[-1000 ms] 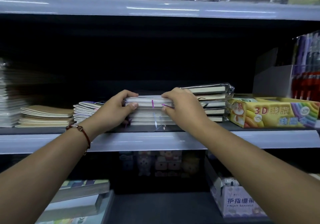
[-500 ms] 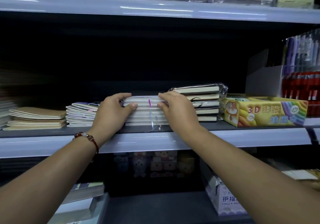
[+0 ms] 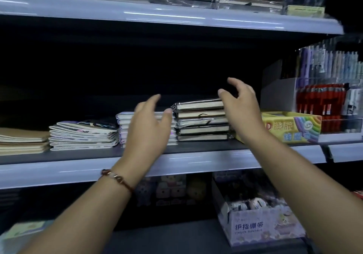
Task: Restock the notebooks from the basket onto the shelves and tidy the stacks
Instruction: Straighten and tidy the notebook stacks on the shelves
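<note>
On the middle shelf (image 3: 206, 160) stand several notebook stacks. My left hand (image 3: 149, 128) hovers with spread fingers in front of a white-edged stack (image 3: 124, 124) and holds nothing. My right hand (image 3: 241, 104) is raised with relaxed fingers at the right end of a taller stack of plastic-wrapped dark notebooks (image 3: 200, 120), level with its top, also holding nothing. Left of these lie a fanned stack of thin notebooks (image 3: 82, 135) and a stack of brown-covered ones (image 3: 21, 139). No basket is in view.
A yellow box (image 3: 290, 128) sits right of the wrapped stack, with a pen display (image 3: 324, 100) behind it. The upper shelf (image 3: 176, 15) carries more notebooks. Below are a box of finger bandages (image 3: 253, 226) and small plush-like items (image 3: 172, 188).
Both hands have let go of the white-edged stack and lifted. The right hand has moved right and up to the wrapped stack; the left hand has opened in front of the white-edged stack.
</note>
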Motion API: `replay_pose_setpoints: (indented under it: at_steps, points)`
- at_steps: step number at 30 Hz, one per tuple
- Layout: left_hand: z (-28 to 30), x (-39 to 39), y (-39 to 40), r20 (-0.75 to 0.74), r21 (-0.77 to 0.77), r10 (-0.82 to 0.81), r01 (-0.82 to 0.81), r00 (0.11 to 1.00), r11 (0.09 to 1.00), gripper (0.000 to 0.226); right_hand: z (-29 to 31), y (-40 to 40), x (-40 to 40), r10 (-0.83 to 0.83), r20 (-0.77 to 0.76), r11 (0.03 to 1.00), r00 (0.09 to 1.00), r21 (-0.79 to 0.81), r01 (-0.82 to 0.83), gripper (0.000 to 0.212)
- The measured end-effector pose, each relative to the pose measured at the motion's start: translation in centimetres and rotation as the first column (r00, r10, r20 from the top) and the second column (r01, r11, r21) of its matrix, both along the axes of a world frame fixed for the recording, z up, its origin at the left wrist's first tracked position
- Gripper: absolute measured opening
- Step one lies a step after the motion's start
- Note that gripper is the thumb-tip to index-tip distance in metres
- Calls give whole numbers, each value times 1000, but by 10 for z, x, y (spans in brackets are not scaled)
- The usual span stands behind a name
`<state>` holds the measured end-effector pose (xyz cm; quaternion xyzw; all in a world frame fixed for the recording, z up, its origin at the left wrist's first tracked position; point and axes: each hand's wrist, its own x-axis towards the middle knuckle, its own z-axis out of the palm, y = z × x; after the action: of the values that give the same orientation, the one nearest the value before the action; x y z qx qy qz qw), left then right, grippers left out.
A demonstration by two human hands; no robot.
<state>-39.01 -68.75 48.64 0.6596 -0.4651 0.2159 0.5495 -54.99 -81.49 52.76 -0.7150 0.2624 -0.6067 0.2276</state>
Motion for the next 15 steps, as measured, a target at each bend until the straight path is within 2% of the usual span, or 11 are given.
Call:
replay_pose_setpoints:
  at_steps: [2, 5, 7, 11, 15]
  points:
    - [4, -13, -23, 105, 72, 44, -52, 994, 996, 50, 0, -15, -2, -55, -191, 998, 980, -8, 55, 48]
    - [6, -15, -50, 341, 168, 253, -323, 905, 931, 49, -5, -27, -5, -150, -366, 988, 919, -76, 131, 44]
    - [8, -13, -60, 392, 186, 326, -421, 860, 888, 46, -5, -32, -6, -174, -401, 984, 899, -91, 150, 40]
    - [6, -8, -66, 465, 91, 368, -458, 805, 884, 36, -1, -35, -8, -203, -413, 978, 888, -125, 165, 32]
    - [10, -9, -69, 427, 67, 347, -412, 835, 909, 30, -2, -40, -8, -216, -405, 975, 888, -129, 179, 32]
